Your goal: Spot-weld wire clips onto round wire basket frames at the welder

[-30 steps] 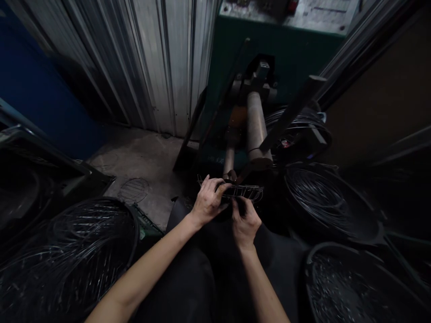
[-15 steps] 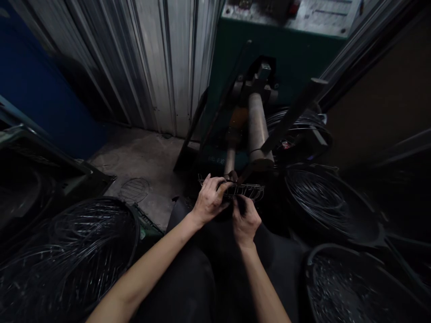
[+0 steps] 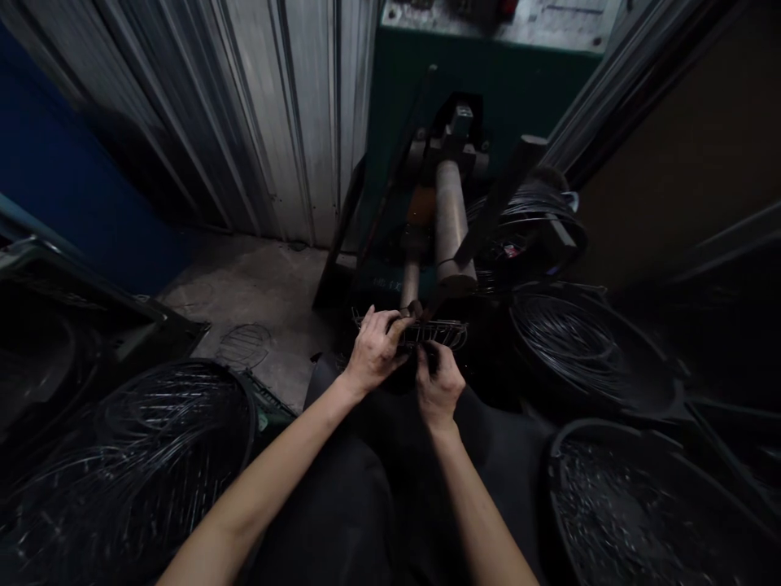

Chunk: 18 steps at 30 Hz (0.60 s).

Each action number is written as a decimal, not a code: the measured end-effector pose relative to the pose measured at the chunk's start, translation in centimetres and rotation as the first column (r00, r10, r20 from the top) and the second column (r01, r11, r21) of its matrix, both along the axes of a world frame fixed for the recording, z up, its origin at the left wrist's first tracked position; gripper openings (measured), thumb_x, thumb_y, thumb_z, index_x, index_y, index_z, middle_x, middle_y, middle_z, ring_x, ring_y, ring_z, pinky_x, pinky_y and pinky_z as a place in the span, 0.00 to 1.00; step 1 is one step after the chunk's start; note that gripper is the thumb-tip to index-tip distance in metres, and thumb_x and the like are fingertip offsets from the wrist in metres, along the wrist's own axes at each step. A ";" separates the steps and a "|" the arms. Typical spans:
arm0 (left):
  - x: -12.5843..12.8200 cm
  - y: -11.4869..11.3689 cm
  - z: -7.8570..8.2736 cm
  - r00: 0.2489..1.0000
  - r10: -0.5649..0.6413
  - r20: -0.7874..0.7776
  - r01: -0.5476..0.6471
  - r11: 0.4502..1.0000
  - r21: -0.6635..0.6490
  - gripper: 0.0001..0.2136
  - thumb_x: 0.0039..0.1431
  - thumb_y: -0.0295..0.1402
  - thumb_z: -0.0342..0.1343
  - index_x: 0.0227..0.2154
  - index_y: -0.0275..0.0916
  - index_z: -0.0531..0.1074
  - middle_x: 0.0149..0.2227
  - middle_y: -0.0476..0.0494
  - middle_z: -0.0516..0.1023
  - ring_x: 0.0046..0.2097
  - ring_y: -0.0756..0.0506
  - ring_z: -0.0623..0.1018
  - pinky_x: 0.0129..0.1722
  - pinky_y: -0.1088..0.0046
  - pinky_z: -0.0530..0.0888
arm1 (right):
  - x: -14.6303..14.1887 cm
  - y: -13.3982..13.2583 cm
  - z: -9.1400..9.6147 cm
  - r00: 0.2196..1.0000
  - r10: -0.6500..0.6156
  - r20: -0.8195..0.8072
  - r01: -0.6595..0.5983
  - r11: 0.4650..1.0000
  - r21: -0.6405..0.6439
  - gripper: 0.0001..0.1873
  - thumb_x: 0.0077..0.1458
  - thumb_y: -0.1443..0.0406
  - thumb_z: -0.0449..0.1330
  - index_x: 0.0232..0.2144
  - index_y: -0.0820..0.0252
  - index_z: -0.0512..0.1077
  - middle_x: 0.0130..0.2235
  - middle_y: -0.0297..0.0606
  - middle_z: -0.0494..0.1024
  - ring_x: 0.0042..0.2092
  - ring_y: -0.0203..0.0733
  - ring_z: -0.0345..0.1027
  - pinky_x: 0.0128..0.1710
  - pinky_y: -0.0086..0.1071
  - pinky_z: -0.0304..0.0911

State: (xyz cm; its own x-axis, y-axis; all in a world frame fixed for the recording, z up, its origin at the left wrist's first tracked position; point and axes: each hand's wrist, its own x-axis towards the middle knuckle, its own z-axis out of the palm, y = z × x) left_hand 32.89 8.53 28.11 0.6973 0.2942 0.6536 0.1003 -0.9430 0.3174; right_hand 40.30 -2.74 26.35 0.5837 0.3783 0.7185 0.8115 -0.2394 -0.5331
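A small wire rack (image 3: 448, 332), made of thin metal bars, is at the lower end of a green machine (image 3: 518, 85) with two jutting metal arms. My left hand (image 3: 375, 346) grips the rack's left part, fingers curled over its top. Close beside it, my right hand (image 3: 440, 378) has thumb and fingers pinched together under the rack's near edge; what lies between the fingertips is too dark to make out. The thick upper arm (image 3: 451, 212) of the machine ends just above the rack, and the thinner lower arm (image 3: 411, 281) reaches down to it.
At the left stands a black tub of wire pieces (image 3: 176, 439). On the right are a basin of wire rings (image 3: 567, 338) and a tub of small metal pieces (image 3: 616, 496). A wire coil (image 3: 530, 207) hangs behind. A round wire grid (image 3: 244, 343) lies on the floor.
The view has shifted slightly, so the machine and right-hand tubs sit further left and higher. Both hands keep nearly the same pose at the rack.
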 end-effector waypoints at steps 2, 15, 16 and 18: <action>0.0 0.0 -0.1 1.000 0.010 0.014 -0.010 1.000 -0.002 0.22 0.50 0.31 0.59 0.49 0.39 0.63 0.45 0.41 0.70 0.49 0.42 0.71 0.58 0.51 0.63 | -0.1 0.0 0.0 1.000 -0.007 -0.022 0.007 1.000 -0.004 0.12 0.60 0.62 0.52 0.35 0.64 0.71 0.32 0.40 0.77 0.33 0.38 0.72 0.35 0.32 0.68; -0.4 0.9 -0.3 0.996 -0.069 0.050 0.070 0.997 -0.024 0.31 0.51 0.38 0.62 0.54 0.39 0.54 0.50 0.39 0.70 0.53 0.43 0.71 0.58 0.57 0.64 | -0.2 -2.0 0.1 0.986 -0.167 -0.005 0.166 0.980 -0.111 0.17 0.57 0.56 0.56 0.43 0.61 0.72 0.41 0.45 0.70 0.41 0.42 0.68 0.32 0.30 0.65; -0.3 0.9 -0.3 0.996 -0.073 0.056 0.074 0.997 -0.024 0.31 0.50 0.39 0.62 0.54 0.39 0.54 0.50 0.39 0.71 0.53 0.43 0.71 0.58 0.58 0.65 | 0.0 -2.3 0.2 0.985 -0.172 -0.011 0.168 0.975 -0.144 0.17 0.57 0.56 0.56 0.43 0.59 0.73 0.41 0.45 0.69 0.40 0.41 0.68 0.31 0.29 0.64; -0.3 0.8 -0.2 0.995 -0.079 0.067 0.081 0.996 -0.023 0.31 0.51 0.39 0.62 0.54 0.40 0.55 0.50 0.39 0.71 0.53 0.43 0.72 0.57 0.59 0.65 | 0.4 -2.6 0.4 0.991 -0.134 -0.009 0.128 0.965 -0.229 0.14 0.57 0.57 0.55 0.41 0.56 0.74 0.41 0.42 0.69 0.36 0.37 0.67 0.27 0.27 0.61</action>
State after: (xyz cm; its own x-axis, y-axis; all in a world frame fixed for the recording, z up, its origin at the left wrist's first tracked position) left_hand 32.61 9.33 27.87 0.6751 0.2563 0.6918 0.0032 -0.9387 0.3446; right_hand 40.70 -5.32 26.78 0.6548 0.4495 0.6076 0.7528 -0.4600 -0.4709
